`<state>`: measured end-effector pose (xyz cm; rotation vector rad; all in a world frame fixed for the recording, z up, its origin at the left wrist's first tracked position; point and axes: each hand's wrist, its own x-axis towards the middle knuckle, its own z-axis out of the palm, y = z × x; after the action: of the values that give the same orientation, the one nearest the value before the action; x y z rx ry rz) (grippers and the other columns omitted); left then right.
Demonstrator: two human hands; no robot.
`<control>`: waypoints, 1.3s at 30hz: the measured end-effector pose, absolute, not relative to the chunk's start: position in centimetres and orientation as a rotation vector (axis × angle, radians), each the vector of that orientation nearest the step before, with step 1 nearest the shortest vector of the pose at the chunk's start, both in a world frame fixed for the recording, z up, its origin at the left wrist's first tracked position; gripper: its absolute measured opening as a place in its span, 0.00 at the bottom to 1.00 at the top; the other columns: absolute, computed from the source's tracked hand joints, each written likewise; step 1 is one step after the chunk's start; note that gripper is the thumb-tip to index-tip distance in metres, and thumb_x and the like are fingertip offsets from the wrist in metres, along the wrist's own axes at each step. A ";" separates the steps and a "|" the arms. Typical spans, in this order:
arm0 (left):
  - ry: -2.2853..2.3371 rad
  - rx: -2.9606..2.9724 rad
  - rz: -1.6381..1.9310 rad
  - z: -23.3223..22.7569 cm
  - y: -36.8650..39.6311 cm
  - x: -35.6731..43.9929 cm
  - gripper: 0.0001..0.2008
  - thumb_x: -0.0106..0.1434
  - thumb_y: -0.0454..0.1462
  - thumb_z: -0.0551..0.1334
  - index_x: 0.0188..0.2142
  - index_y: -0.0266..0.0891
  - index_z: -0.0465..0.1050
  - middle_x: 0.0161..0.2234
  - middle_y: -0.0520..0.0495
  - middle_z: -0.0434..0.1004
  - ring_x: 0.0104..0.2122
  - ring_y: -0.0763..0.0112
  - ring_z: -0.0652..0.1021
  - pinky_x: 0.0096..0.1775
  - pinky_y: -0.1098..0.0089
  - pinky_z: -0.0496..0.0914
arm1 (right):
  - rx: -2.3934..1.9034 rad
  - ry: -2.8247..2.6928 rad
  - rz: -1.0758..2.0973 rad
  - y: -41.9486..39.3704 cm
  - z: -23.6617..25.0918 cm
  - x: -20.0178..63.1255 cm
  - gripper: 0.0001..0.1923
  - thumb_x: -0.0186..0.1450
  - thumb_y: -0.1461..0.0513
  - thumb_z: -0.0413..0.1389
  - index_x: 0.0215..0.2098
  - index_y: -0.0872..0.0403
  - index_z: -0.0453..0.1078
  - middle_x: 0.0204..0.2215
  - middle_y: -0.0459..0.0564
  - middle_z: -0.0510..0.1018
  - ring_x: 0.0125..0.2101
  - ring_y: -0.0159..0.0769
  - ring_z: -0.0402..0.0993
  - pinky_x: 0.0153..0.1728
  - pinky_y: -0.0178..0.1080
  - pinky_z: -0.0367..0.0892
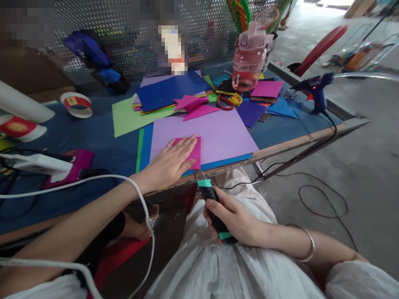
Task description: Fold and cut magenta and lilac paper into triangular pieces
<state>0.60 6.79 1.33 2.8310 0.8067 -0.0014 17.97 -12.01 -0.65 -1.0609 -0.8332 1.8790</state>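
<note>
My left hand [170, 164] lies flat with its fingers stretched out, pressing on a small magenta paper piece [195, 153] near the table's front edge. Under that piece is a large lilac sheet [215, 133], with blue and green sheets peeking out below. In my right hand [229, 214], the fingers are wrapped round a utility knife [213, 205] with a black handle and teal ends. Its metal blade points away from me and meets the near edge of the magenta piece. Folded magenta paper shapes [195, 106] rest at the far edge of the lilac sheet.
Scissors [229, 99], a pink bottle [249, 58] and a glue gun [316, 91] stand or lie to the right. At left are a tape roll [77, 106] and a purple power strip [84, 162]. A white cable [145, 203] loops over my left forearm.
</note>
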 end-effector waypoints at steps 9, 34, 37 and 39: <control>0.769 2.863 0.013 1.2 6.9 0.5 0.33 0.80 0.48 0.40 0.78 0.38 0.45 0.78 0.40 0.45 0.77 0.56 0.51 0.74 0.50 0.44 | -1.064 -0.838 1.894 -12.2 -0.5 18.5 0.22 0.70 0.42 0.56 0.38 0.48 0.55 0.30 0.36 0.70 0.18 0.23 0.69 0.18 0.32 0.66; 0.656 2.975 -0.072 1.5 6.1 0.6 0.33 0.80 0.48 0.36 0.79 0.39 0.37 0.78 0.42 0.42 0.77 0.56 0.51 0.74 0.49 0.46 | -1.095 -0.902 1.897 -13.5 -1.4 19.3 0.20 0.73 0.43 0.53 0.39 0.48 0.55 0.31 0.37 0.69 0.17 0.23 0.68 0.18 0.32 0.63; 0.659 2.967 -0.071 1.4 6.2 0.5 0.33 0.80 0.49 0.36 0.79 0.40 0.36 0.79 0.43 0.42 0.77 0.57 0.51 0.74 0.50 0.46 | -1.112 -0.905 1.906 -13.5 -1.1 19.6 0.18 0.74 0.45 0.52 0.39 0.47 0.55 0.30 0.37 0.69 0.17 0.24 0.67 0.18 0.32 0.62; 0.668 2.955 -0.085 1.3 6.2 0.5 0.34 0.80 0.50 0.35 0.79 0.38 0.37 0.79 0.43 0.42 0.77 0.57 0.51 0.75 0.50 0.45 | -1.121 -0.925 1.907 -13.3 -0.8 19.6 0.17 0.74 0.46 0.52 0.39 0.48 0.55 0.29 0.36 0.69 0.17 0.24 0.67 0.18 0.32 0.62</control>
<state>0.50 6.23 1.33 2.9547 0.6678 -0.0853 19.63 -13.33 -0.84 -1.1212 -0.9251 1.9069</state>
